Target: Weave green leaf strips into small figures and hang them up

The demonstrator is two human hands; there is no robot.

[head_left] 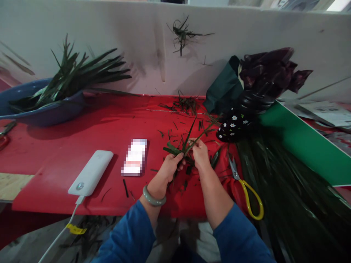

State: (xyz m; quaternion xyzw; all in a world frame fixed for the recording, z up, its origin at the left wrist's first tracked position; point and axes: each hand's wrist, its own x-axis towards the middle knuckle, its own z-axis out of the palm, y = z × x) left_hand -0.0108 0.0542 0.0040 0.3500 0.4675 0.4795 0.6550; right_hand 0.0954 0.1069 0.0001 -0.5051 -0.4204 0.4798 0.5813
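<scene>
My left hand and my right hand are close together above the red table cover, both closed on a small bundle of green leaf strips. The left hand pinches the strips near their lower ends, its wrist wearing a pale green bangle. My right hand grips strips that stick up and to the right. Blue sleeves cover both forearms. Cut leaf bits lie under the hands.
Yellow-handled scissors lie right of my hands. A big heap of long leaves fills the right side. A white power bank with cable and a phone lie left. A blue basin of leaves stands far left.
</scene>
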